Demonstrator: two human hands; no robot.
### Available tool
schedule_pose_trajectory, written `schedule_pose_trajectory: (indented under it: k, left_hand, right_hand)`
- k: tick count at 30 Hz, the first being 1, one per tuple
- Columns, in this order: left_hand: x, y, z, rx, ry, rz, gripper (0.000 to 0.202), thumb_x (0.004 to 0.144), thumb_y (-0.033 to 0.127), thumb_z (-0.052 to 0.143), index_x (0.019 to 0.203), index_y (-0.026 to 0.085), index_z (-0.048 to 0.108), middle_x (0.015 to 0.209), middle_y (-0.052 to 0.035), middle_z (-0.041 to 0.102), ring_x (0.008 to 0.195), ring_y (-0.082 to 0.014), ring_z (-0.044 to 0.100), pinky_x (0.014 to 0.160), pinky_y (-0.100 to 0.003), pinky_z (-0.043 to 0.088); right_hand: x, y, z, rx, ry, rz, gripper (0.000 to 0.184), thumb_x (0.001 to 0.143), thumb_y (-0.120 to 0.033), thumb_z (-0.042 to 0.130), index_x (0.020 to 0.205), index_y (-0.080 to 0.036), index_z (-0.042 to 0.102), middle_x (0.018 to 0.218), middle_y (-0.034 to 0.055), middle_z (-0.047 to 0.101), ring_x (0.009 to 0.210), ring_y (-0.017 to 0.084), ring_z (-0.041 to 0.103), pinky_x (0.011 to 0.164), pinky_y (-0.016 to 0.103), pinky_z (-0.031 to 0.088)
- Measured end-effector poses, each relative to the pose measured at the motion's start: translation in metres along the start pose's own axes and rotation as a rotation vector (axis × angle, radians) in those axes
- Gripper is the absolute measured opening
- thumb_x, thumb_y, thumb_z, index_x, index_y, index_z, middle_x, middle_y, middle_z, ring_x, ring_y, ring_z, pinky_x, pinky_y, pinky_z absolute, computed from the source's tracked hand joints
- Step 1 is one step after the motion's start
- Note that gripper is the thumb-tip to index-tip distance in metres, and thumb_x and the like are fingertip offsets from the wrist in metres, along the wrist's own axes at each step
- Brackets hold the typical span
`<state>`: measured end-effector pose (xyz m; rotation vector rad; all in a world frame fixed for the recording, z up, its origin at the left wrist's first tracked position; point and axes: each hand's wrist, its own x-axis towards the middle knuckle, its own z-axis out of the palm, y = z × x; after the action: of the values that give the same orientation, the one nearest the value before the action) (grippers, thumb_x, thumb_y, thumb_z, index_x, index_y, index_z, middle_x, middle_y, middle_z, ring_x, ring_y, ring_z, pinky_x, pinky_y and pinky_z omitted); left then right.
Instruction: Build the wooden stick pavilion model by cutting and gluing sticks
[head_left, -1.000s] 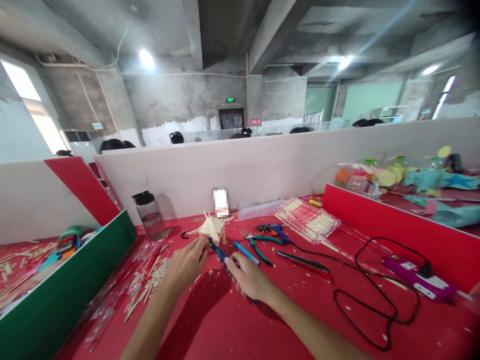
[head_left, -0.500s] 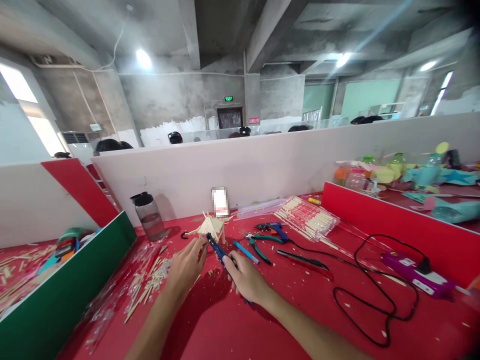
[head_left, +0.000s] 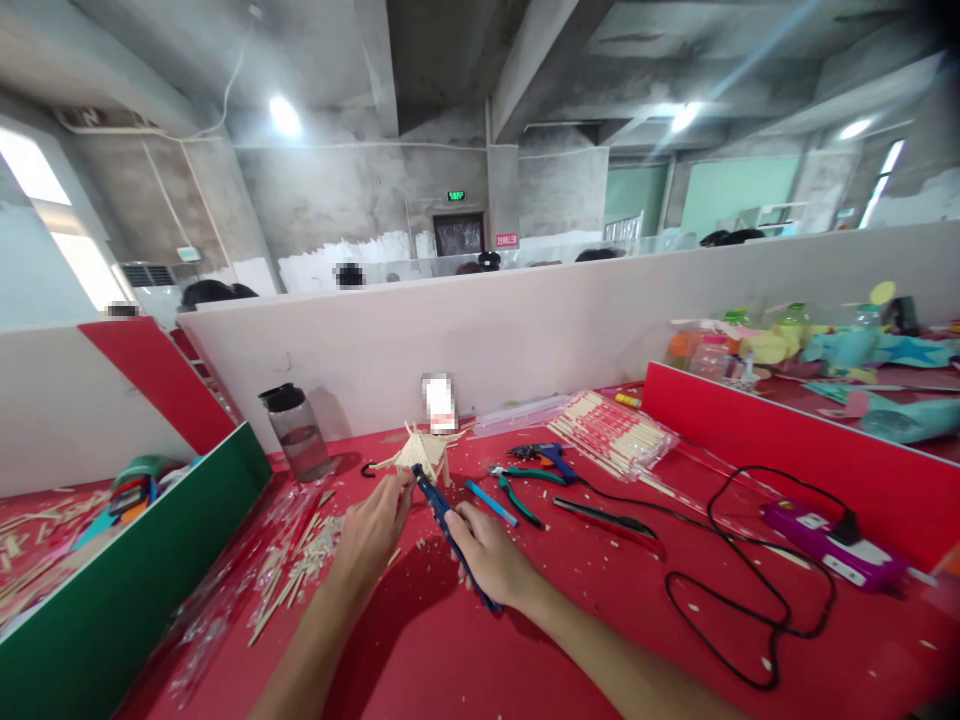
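Note:
On the red table stands a small model of pale wooden sticks (head_left: pixel 424 450), with a peaked, roof-like top and thin legs. My right hand (head_left: pixel 487 553) is wrapped round a long dark blue hand tool with a black tip (head_left: pixel 436 503); its exact kind is unclear. The tool's tip points up and left, in front of the model. My left hand (head_left: pixel 375 530) is closed at the model's near left side, fingertips beside the tool's tip. Whatever those fingertips pinch is too small to name.
Right of the model lie a blue pen (head_left: pixel 492 503), green-handled pliers (head_left: pixel 521 485), a glue gun (head_left: pixel 551 460), a black cutter knife (head_left: pixel 606 517) and bundled sticks (head_left: pixel 611 435). A bottle (head_left: pixel 298 435) stands back left. A cord runs to a purple power strip (head_left: pixel 832 545). Low partitions flank the table.
The tool's rear end has swung slightly in my right hand and more of it shows below the palm. My left hand has hardly moved.

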<state>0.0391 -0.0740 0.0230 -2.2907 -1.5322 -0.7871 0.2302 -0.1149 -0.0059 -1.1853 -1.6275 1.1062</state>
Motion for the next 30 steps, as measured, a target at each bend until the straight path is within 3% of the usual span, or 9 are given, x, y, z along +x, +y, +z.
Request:
schedule_pose_trajectory:
  k: [6,17,30]
  left_hand:
    - [0.000,0.002,0.001,-0.050,-0.003,-0.010,0.029,0.103,0.035,0.033,0.109,0.024,0.058,0.101,-0.0039,0.072,0.083,-0.0159,0.071,0.060,-0.020,0.043]
    - [-0.003,0.005,0.014,-0.209,0.187,0.023,0.026,0.101,0.036,0.035,0.110,0.021,0.054,0.091,-0.0029,0.071,0.078,-0.0154,0.070,0.063,-0.022,0.048]
    - [-0.002,0.001,0.011,-0.149,0.112,0.051,0.030,0.102,0.037,0.032,0.111,0.023,0.056,0.094,-0.0036,0.070,0.083,-0.0175,0.070,0.066,-0.023,0.049]
  right_hand:
    - [0.000,0.003,0.001,-0.009,0.002,-0.030,0.037,0.100,-0.053,0.031,0.084,-0.022,0.042,0.065,-0.0044,0.054,0.045,0.009,0.056,0.040,0.017,0.038]
    - [0.000,0.000,0.000,-0.028,0.007,-0.029,0.034,0.101,-0.049,0.033,0.084,-0.022,0.044,0.065,-0.0036,0.055,0.044,0.011,0.057,0.040,0.019,0.040]
    - [0.002,0.000,-0.001,0.036,-0.019,0.007,0.033,0.099,-0.050,0.034,0.084,-0.022,0.043,0.066,-0.0042,0.054,0.044,0.010,0.055,0.038,0.018,0.039]
